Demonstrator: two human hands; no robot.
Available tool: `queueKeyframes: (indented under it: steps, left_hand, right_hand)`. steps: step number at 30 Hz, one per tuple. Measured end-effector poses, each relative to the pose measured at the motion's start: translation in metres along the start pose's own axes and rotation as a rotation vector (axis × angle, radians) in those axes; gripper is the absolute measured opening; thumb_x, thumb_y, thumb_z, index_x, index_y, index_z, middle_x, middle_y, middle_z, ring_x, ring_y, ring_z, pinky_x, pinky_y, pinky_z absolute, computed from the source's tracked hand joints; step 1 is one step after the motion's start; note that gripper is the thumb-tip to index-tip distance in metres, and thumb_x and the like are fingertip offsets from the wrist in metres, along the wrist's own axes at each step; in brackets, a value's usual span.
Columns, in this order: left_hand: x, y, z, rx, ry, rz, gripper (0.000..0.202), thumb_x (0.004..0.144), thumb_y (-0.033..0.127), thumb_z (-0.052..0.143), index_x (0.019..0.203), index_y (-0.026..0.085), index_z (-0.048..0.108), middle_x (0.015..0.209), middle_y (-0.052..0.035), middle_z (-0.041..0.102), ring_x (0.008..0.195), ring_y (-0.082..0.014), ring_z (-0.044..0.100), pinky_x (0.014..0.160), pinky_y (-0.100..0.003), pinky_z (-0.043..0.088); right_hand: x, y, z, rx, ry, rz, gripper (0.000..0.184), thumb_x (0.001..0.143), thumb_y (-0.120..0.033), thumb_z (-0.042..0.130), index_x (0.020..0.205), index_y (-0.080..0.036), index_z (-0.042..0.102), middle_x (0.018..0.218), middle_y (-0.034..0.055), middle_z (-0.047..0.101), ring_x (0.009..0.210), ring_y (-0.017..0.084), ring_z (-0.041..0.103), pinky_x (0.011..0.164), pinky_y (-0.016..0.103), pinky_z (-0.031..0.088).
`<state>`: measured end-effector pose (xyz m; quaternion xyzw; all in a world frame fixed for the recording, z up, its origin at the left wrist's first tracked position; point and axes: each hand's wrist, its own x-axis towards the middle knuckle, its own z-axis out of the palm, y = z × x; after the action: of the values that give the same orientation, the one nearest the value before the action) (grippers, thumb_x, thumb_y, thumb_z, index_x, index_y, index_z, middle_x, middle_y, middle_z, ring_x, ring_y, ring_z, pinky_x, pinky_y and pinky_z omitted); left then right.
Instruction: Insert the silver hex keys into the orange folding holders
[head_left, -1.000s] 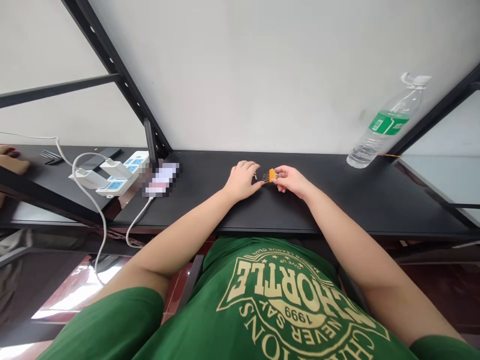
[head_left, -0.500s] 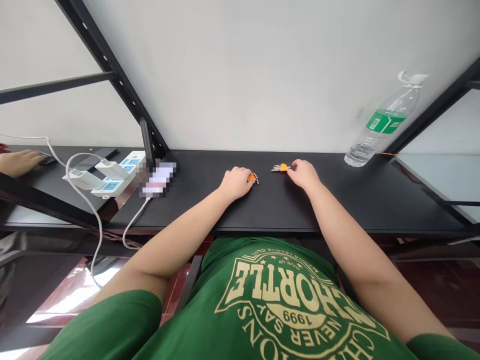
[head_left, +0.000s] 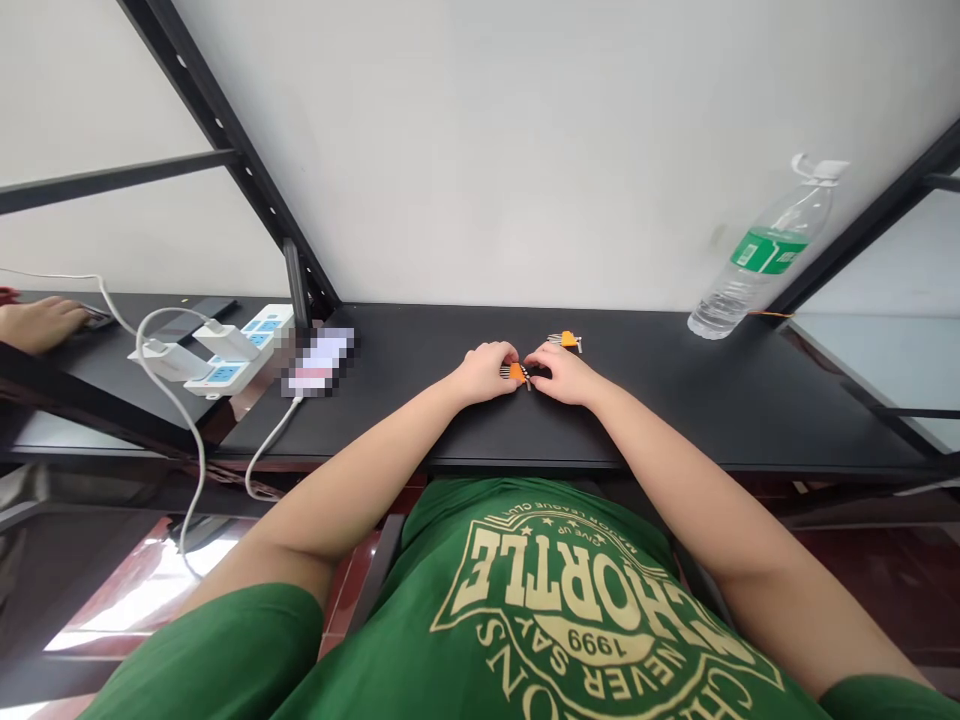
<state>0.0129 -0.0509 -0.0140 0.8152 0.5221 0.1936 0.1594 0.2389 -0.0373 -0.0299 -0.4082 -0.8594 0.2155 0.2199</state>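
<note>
An orange-holder hex key set (head_left: 516, 372) is pinched in my left hand (head_left: 486, 372), just above or on the black desk (head_left: 405, 420). Its straight key ends point left toward my palm, and the short bent ends point right. At those bent ends is my right hand (head_left: 566, 377), thumb and fingers curved with a gap between them; whether they touch a key I cannot tell. Behind my right hand a second orange-holder hex key set (head_left: 568, 340) lies loose on the desk, its long ends partly hidden by my fingers.
A clear water bottle (head_left: 761, 255) with a green label stands at the back right. To the left are a phone (head_left: 321, 362) on a white cable and a white power strip (head_left: 240, 350) with chargers. Another person's hand (head_left: 45, 322) rests at far left beyond the black frame.
My right hand has let go of the second hex key set and moved left and nearer to me. My left hand has brought its set slightly right, so the hands now almost meet.
</note>
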Motion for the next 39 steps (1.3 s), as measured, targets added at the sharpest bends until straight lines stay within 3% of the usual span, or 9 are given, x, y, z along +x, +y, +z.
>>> queueKeyframes:
  steps: [6,12,20,31,39]
  left_hand:
    - [0.002,0.001,-0.001,0.035,-0.010,-0.083,0.037,0.079,0.049,0.082,0.106,0.024,0.076,0.120,-0.0089,0.073,0.118,-0.0314,0.067,0.099,-0.042,0.056]
    - [0.003,0.008,-0.006,0.005,-0.059,-0.189,0.038,0.076,0.048,0.085,0.104,0.023,0.076,0.123,-0.0071,0.075,0.114,-0.0300,0.069,0.095,-0.039,0.057]
    - [0.006,0.013,-0.009,0.063,-0.085,-0.216,0.039,0.075,0.050,0.085,0.102,0.024,0.075,0.120,-0.0066,0.075,0.113,-0.0303,0.071,0.095,-0.039,0.055]
    - [0.006,0.015,-0.010,0.050,-0.103,-0.227,0.041,0.077,0.051,0.084,0.107,0.024,0.074,0.113,-0.0046,0.075,0.109,-0.0285,0.070,0.089,-0.038,0.053]
    - [0.004,0.010,-0.007,0.042,-0.081,-0.189,0.043,0.079,0.053,0.084,0.109,0.025,0.074,0.114,-0.0047,0.074,0.111,-0.0275,0.069,0.090,-0.036,0.052]
  right_hand:
    - [0.001,-0.004,0.004,-0.003,0.027,-0.023,0.021,0.094,-0.029,0.072,0.113,-0.020,0.075,0.107,0.0088,0.068,0.098,0.024,0.066,0.091,0.039,0.054]
    - [0.003,-0.010,0.008,0.048,0.025,0.010,0.006,0.097,-0.022,0.066,0.100,-0.020,0.071,0.092,0.0037,0.071,0.082,0.019,0.063,0.075,0.032,0.047]
    - [0.000,-0.019,0.005,-0.133,0.090,0.019,0.013,0.091,-0.014,0.060,0.081,-0.021,0.059,0.085,0.0025,0.066,0.079,0.018,0.057,0.070,0.029,0.039]
    - [-0.005,-0.026,-0.001,-0.368,0.052,0.163,0.013,0.097,-0.023,0.058,0.084,-0.022,0.061,0.093,0.0071,0.067,0.079,0.020,0.055,0.061,0.031,0.030]
    - [-0.004,-0.018,0.000,-0.229,0.066,0.227,0.006,0.095,-0.021,0.061,0.098,-0.022,0.066,0.095,0.0067,0.072,0.085,0.023,0.061,0.068,0.033,0.040]
